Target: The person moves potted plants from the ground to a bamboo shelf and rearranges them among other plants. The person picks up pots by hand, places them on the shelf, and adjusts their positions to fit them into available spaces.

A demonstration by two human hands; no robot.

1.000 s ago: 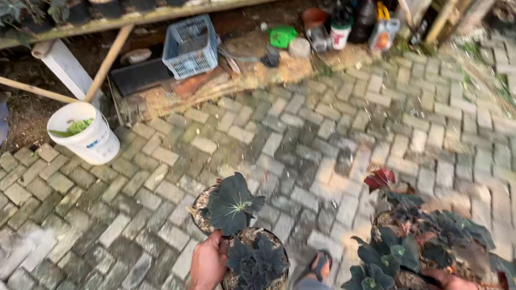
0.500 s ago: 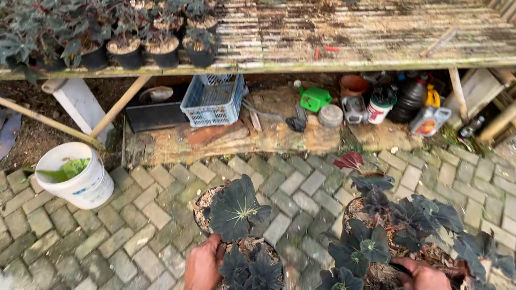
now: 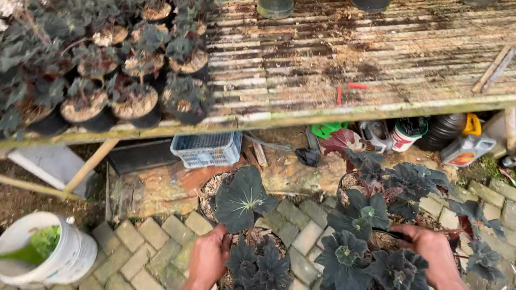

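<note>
L hand (image 3: 210, 257) clamped on two small pots w/ dark-leaf plants (image 3: 248, 245); R hand (image 3: 433, 252) gripping a bigger cluster of potted plants (image 3: 385, 244). Both loads held in front of bamboo bench (image 3: 385, 55). White bucket (image 3: 44, 256) below bench, left end.

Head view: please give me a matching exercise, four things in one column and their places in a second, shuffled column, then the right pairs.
Things:
1. white bucket
2. blue wire basket
3. left hand
4. right hand

Places:
A. under the bamboo bench, on a board
B. on the larger cluster of dark-leaved potted plants
C. on the paving at lower left, with green leaves inside
D. on the smaller pair of dark-leaved pots

Pairs: 1-C, 2-A, 3-D, 4-B
</note>
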